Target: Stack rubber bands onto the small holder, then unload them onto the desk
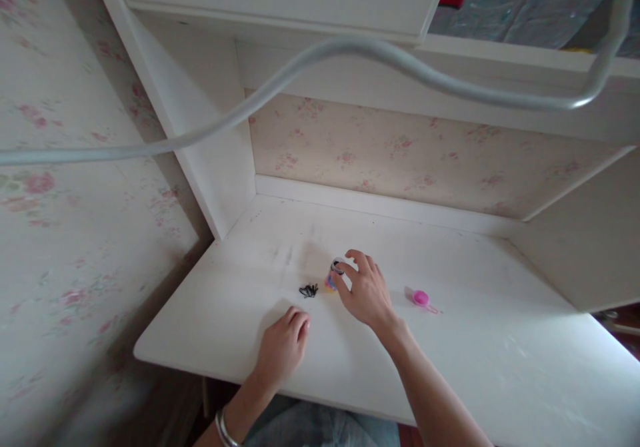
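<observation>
White desk [200, 330], bare-topped near its front edge, bearing three small items. Item one: small multicoloured container [330, 281], standing near the desk's middle, its mouth uppermost and dark within. Item two: tangle of thin black loops [309, 291], lying just left of the container. Item three: pink cap [421, 298] with a thin strap, lying farther right, apart from the others.

Right hand [365, 290]: at the container, thumb and fingers parted in an open curve beside its rim; contact cannot be told. Left hand [284, 342]: near the desk's front edge, close to the black loops, fingers curled closed; contents, if any, hidden. Silver-coloured bangle [226, 428] on the left wrist. Behind: floral wallpaper [350, 154]. Overhead: pale curved tube [350, 46], crossing the view.
</observation>
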Tool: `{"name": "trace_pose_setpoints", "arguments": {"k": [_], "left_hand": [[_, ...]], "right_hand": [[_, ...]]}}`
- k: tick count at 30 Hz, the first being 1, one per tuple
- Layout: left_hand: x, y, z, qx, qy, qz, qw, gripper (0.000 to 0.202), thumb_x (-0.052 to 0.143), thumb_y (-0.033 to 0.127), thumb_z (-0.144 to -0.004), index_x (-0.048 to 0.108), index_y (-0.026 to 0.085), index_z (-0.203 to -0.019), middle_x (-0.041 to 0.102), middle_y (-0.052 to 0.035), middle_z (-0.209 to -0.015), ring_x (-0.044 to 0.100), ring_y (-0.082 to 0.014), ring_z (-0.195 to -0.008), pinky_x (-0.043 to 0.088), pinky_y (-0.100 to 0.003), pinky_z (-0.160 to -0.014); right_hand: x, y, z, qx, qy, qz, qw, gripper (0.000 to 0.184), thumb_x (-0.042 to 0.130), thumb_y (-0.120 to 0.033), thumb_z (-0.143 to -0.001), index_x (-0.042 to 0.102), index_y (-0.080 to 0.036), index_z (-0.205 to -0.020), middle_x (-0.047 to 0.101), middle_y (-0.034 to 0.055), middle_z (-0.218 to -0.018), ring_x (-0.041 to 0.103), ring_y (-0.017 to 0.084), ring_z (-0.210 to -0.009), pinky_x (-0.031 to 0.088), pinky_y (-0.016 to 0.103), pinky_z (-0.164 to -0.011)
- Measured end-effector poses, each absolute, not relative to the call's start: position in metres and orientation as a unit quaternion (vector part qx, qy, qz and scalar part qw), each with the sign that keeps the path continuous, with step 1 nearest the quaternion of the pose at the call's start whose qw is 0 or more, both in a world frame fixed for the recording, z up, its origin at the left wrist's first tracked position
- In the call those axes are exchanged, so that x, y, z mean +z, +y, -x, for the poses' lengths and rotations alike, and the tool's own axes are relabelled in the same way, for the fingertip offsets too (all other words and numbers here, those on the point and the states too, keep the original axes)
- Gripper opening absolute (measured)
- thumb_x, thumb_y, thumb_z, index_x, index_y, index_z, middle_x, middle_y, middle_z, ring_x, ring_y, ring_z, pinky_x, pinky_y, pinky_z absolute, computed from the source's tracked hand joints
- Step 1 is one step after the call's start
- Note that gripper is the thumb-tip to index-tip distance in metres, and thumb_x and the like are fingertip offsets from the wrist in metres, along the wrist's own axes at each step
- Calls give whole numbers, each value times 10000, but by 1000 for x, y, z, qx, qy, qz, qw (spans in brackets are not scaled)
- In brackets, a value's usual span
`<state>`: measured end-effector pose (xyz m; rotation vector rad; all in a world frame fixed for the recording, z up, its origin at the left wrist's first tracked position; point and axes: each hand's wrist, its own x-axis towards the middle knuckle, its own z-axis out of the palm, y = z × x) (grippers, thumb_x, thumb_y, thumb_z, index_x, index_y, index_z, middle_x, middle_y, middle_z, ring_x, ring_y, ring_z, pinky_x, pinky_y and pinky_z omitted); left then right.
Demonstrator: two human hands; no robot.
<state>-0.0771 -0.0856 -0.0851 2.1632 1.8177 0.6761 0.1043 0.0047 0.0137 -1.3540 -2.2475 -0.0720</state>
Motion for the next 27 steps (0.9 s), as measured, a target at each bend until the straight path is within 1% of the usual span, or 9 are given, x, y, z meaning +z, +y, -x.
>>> {"name": "trace_pose_setpoints", "arguments": {"k": [5, 9, 14, 19, 23, 27], "left_hand": [[-84, -86, 77, 225, 620, -743, 117, 217, 378, 225, -935, 596, 229, -934, 651, -35, -947, 624, -143, -813, 456, -250, -725], [-84, -85, 77, 225, 618, -745, 109, 200, 390, 216, -929, 589, 235, -923, 651, -26, -934, 625, -141, -801, 450, -244, -710], [-82, -86, 77, 224, 618, -745, 113, 188, 396, 211, -927, 583, 233, -923, 648, -21, -937, 626, -139, -808, 448, -242, -719], [-82, -86, 77, 229, 616, -744, 117, 185, 399, 212, -929, 582, 232, -925, 645, -20, -942, 623, -141, -823, 448, -244, -735], [-83, -86, 78, 234, 616, -743, 123, 189, 398, 212, -930, 585, 233, -924, 645, -16, -943, 624, -139, -819, 447, -244, -737], [-85, -86, 78, 244, 618, -736, 131, 191, 400, 214, -927, 591, 230, -928, 644, -21, -956, 623, -143, -832, 454, -247, -750]], "right_hand": [[14, 3, -98, -26, -818, 524, 235, 230, 503, -388, -907, 688, -252, -917, 568, 90, -1152, 525, 243, -1016, 441, 379, -807], [11, 3, -97, -4, -813, 534, 235, 240, 503, -421, -908, 665, -261, -981, 576, 78, -1129, 549, 224, -976, 457, 351, -782], [8, 4, -102, 10, -802, 531, 272, 248, 480, -389, -921, 660, -258, -1030, 571, 76, -1116, 561, 204, -948, 470, 331, -788], [8, 2, -108, 13, -803, 521, 288, 261, 496, -392, -913, 658, -265, -1074, 571, 76, -1114, 563, 202, -941, 476, 329, -800], [8, 0, -109, 19, -797, 519, 309, 265, 496, -389, -915, 657, -252, -1076, 584, 78, -1098, 571, 195, -927, 479, 316, -794], [6, -3, -116, 27, -776, 521, 355, 300, 490, -416, -915, 653, -234, -1090, 601, 83, -1070, 583, 191, -920, 483, 310, -783]]}}
